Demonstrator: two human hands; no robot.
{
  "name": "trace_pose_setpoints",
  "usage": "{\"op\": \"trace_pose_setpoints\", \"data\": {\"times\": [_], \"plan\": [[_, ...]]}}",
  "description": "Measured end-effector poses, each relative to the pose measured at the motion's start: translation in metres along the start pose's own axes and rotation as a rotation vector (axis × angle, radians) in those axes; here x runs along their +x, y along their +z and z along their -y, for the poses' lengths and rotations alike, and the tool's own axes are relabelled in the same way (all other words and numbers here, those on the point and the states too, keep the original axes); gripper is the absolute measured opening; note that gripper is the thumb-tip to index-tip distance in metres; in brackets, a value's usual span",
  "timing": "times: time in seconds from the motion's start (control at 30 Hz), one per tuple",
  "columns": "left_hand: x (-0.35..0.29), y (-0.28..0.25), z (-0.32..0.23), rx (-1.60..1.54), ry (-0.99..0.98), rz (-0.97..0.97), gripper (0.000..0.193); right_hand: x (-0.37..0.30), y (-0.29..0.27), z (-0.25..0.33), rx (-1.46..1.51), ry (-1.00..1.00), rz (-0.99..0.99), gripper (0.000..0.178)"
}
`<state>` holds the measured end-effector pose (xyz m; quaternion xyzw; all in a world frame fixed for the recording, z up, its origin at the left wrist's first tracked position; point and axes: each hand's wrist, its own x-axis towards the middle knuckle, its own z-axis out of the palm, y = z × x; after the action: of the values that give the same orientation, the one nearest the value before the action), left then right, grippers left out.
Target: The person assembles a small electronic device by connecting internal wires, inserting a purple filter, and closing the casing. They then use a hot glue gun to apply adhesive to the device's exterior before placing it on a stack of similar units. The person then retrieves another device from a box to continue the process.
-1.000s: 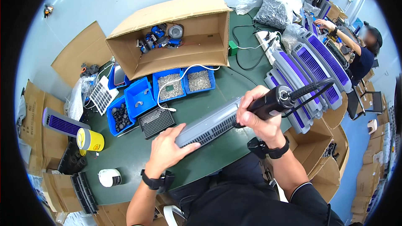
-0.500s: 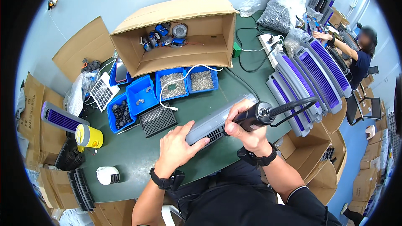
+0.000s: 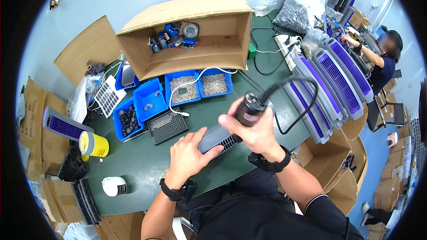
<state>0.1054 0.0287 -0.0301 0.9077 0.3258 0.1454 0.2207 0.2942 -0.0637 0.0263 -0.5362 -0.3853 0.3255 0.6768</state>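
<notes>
On the table in front of me lies a long grey plastic housing [image 3: 212, 138] with a slotted side. My left hand [image 3: 188, 156] grips its left end, thumb along the near slotted side and fingers over the far side. A black corded electric screwdriver [image 3: 249, 110] is wrapped in my right hand [image 3: 261, 134], upright over the housing's middle, its cable looping off to the right. The screwdriver's tip is hidden, so I cannot tell whether it touches the housing. My right hand and the tool cover much of the housing's right part.
Blue bins [image 3: 150, 100] of small parts and a black perforated tray [image 3: 167, 128] stand beyond my left hand. Behind them is an open cardboard box [image 3: 153, 69]. Purple-grey units [image 3: 338, 80] lean at the right, near a co-worker [image 3: 386, 62]. A yellow tub [image 3: 98, 145] stands left.
My right hand and the screwdriver have shifted left along the housing, and the cable now loops wider. My left hand has stayed nearly in place.
</notes>
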Motion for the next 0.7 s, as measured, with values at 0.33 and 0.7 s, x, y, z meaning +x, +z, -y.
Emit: {"op": "trace_pose_setpoints", "data": {"times": [0.33,0.7], "plan": [[0.0,-0.006,-0.005,0.002,-0.008,0.002,0.068,-0.013,-0.004,-0.024,-0.068,-0.246,0.047,0.033],[0.0,-0.004,-0.003,-0.019,-0.002,-0.004,0.066,-0.012,-0.004,-0.031,-0.04,-0.21,0.04,0.031]]}}
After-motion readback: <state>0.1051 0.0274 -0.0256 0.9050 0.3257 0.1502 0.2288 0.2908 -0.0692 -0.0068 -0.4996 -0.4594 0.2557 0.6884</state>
